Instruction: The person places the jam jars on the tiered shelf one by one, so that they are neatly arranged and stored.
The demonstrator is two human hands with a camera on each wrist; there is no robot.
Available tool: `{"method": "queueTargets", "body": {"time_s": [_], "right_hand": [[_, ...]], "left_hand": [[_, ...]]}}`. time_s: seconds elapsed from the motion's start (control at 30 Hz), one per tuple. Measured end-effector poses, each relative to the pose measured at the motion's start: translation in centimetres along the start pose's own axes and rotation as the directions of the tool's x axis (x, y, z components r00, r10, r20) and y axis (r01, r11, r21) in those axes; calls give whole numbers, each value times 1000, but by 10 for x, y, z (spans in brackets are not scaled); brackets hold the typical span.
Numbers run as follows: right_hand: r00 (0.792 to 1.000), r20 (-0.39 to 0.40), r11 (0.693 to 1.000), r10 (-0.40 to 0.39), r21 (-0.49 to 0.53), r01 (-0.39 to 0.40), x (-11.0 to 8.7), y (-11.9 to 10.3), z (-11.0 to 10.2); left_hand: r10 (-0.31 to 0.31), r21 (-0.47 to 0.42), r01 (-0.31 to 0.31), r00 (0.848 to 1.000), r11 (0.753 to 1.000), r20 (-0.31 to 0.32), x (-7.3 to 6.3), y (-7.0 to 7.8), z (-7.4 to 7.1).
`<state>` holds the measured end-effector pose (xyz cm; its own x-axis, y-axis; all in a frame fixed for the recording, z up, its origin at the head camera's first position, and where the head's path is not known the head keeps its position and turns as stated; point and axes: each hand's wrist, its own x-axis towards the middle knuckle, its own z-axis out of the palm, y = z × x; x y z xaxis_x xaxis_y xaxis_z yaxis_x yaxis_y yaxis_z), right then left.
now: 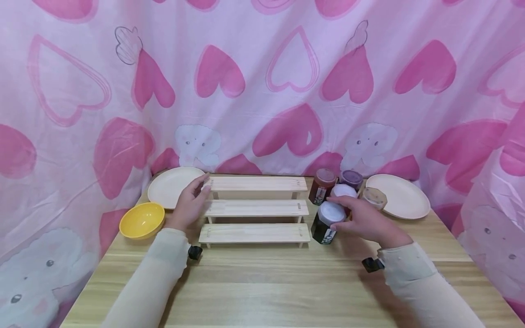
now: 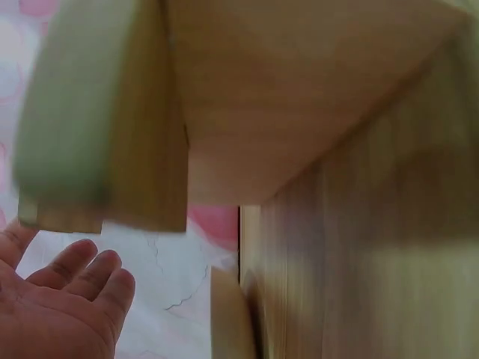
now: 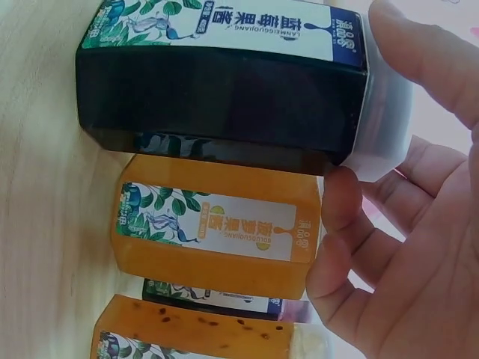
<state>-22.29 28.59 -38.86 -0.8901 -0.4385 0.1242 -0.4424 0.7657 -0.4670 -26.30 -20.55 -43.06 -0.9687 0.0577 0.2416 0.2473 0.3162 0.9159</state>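
1. Yellow bowl (image 1: 141, 221): on the table (image 1: 262, 287), left of the wooden rack, a three-tier stand.
2. Left plate (image 1: 170, 187): cream, oval, left of the rack's top tier.
3. Left hand (image 1: 189, 203): at the rack's upper left end, fingers apart and relaxed, holding nothing; whether they touch the wood, I cannot tell.
4. Wooden rack (image 1: 256, 208): pale planks stepping up toward a pink heart-patterned curtain (image 1: 262, 91).
5. Red jar (image 1: 323, 187): just right of the rack's upper tiers.
6. Dark jar (image 1: 326, 223): just right of the rack's lower tiers, faceted, with a whitish lid. It looks full, so probably fairly heavy, stiff, and slick on its flat sides. The lid's rim offers a hold; the body should be surer.
7. Right hand (image 1: 365, 219): right of the rack, thumb and fingers pinching the dark jar's lid. Whether its base is lifted, I cannot tell.
8. Right plate (image 1: 404, 196): cream, well right of the rack, beyond the jars.
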Motion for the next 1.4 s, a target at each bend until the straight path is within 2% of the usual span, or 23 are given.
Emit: {"method": "queueTargets", "body": {"time_s": [0.23,0.43,0.6,1.13,1.4], "right_hand": [[1000,-19,1000,18,23,-18,-1,0,3],[998,22,996,63,67,-64,-1,3,7],[995,53,993,80,79,-84,-1,6,8],[998,-21,995,57,87,-55,-1,0,9],[996,-75,990,57,136,-46,1,-17,-13]], "left_hand": [[-39,-114,39,999,993,10,9,-6,9],[-87,-213,93,996,973,37,12,-13,15],[-123,-228,132,991,965,56,12,-15,18],[-95,-224,103,994,969,46,12,-20,19],[-71,-222,71,997,972,8,10,-22,19]]}}
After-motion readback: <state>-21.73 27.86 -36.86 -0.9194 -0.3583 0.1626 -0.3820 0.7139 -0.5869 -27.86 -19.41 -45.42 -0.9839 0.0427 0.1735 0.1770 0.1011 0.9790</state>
